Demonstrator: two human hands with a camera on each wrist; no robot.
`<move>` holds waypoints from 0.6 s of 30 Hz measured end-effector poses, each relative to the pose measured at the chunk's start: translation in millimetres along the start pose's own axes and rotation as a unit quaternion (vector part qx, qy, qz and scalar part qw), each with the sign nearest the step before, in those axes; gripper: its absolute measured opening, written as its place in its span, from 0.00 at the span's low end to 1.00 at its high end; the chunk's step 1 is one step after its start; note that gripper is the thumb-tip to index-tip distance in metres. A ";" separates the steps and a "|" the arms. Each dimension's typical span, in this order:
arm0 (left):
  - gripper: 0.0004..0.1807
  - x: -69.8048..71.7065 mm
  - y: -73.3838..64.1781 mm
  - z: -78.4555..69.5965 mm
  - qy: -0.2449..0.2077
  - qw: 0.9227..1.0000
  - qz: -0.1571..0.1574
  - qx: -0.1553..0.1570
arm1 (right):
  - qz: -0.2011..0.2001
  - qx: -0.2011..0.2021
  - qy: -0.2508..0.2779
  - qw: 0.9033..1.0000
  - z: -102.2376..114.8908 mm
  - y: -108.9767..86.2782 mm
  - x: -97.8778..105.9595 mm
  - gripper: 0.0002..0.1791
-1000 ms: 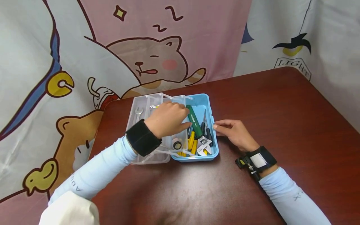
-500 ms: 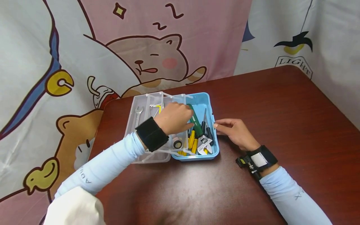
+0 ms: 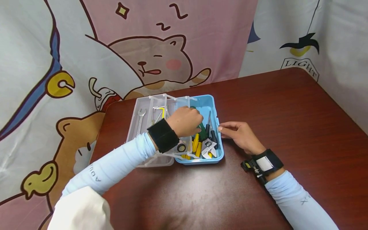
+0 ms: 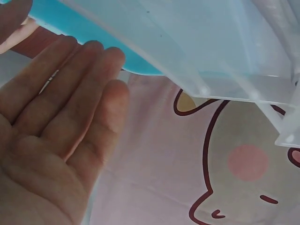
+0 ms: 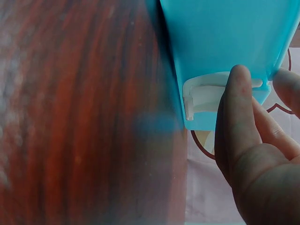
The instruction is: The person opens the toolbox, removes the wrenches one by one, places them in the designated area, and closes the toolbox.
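Note:
My left hand (image 3: 185, 121) hovers over the blue toolbox (image 3: 203, 101), back upward in the head view. In the left wrist view its fingers (image 4: 70, 103) are nearly straight, and nothing shows in the palm. Beneath it lies an adjustable wrench (image 3: 209, 145) with a green handle, now mostly covered. My right hand (image 3: 240, 135) touches the toolbox's right side. In the right wrist view, its fingers lie by a white latch (image 5: 206, 96) and its thumb (image 5: 287, 86) is at the rim. Black-handled screwdrivers (image 3: 213, 137) and yellow-handled tools (image 3: 195, 142) fill the box's near part.
A clear compartment tray (image 3: 132, 127) extends left from the toolbox, partly overlapping it. It holds a spanner (image 3: 141, 116), a yellow hex key (image 3: 163, 111) and a small round black-and-white item (image 3: 181, 147). The brown table (image 3: 273, 95) meets a printed cloth backdrop (image 3: 224, 41).
My left hand has moved right, covering more of the green handle and uncovering the yellow hex key. The right hand stays at the toolbox's side.

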State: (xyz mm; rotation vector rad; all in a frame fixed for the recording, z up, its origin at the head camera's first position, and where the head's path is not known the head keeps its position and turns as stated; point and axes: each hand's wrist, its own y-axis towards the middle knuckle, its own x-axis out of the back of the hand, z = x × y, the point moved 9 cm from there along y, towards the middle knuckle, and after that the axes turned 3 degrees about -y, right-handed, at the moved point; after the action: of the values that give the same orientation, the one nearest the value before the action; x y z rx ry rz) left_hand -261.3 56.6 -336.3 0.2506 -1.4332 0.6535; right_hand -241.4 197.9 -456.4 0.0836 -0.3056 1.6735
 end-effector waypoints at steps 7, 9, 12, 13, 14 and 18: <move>0.16 -0.9 3.2 -1.5 0.016 1.000 0.003 -0.011 | -0.002 0.007 0.028 1.000 0.5 2.2 -1.6 0.22; 0.15 -0.1 3.7 -1.5 0.019 1.000 0.002 -0.013 | -0.003 0.007 0.034 0.999 0.3 3.0 -1.9 0.21; 0.15 1.6 5.1 -1.5 0.024 1.000 0.001 -0.014 | -0.004 0.011 0.035 0.999 0.8 3.0 -2.1 0.21; 0.14 2.2 5.7 -1.6 0.025 1.000 0.000 -0.015 | -0.004 0.012 0.035 0.999 0.8 3.0 -2.1 0.22; 0.14 2.8 6.4 -1.8 0.026 1.000 0.000 -0.016 | -0.004 0.013 0.034 0.999 0.7 2.8 -2.0 0.22; 0.12 5.4 10.7 -2.1 0.033 0.999 -0.001 -0.017 | -0.003 0.014 0.035 0.999 -0.4 2.9 -2.1 0.21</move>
State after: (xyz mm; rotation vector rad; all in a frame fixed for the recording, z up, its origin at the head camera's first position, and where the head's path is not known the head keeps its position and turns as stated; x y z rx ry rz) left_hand -265.6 67.8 -333.7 0.2028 -1.3787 0.6300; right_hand -243.9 195.6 -457.6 0.0456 -0.2292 1.6704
